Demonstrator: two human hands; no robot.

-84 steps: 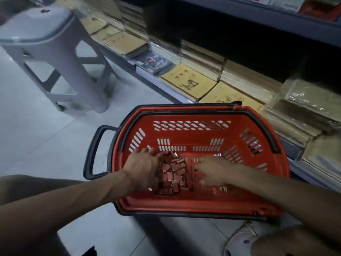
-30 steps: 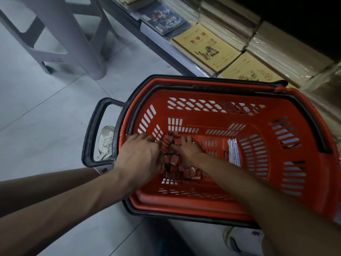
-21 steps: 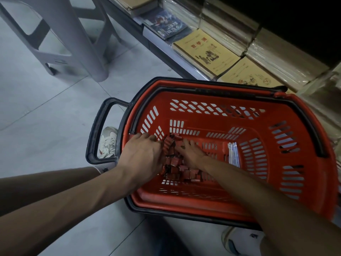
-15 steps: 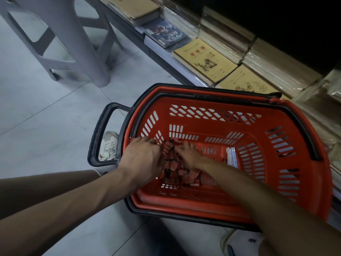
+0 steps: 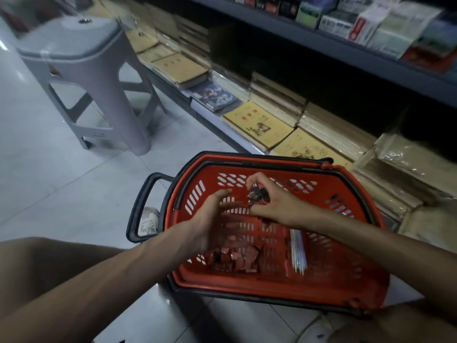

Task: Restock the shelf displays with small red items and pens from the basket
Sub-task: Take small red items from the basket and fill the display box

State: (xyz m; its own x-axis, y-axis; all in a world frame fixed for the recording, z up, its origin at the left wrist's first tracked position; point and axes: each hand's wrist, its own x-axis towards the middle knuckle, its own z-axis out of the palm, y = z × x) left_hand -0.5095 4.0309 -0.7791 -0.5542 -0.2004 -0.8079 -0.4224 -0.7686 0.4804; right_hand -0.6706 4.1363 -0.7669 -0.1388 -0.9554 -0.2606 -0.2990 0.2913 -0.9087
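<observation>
A red shopping basket (image 5: 329, 290) with black handles stands on the floor by the shelf. A heap of small red items (image 5: 237, 258) lies on its bottom, and a few white pens (image 5: 298, 253) lie to the right of the heap. My right hand (image 5: 269, 201) is raised above the basket, its fingers curled round a handful of small red items (image 5: 258, 194). My left hand (image 5: 212, 219) hovers just left of it with fingers spread, holding nothing I can see.
A grey plastic stool (image 5: 81, 78) stands on the tiled floor at the left. The bottom shelf (image 5: 259, 122) behind the basket carries stacks of yellow notebooks. An upper shelf (image 5: 371, 26) holds boxed goods. A white shoe (image 5: 148, 220) shows by the basket's left handle.
Both hands rose out of the heap. My right hand came up gripping a handful of red items, my left hand opened. The camera tilted up toward the shelves.
</observation>
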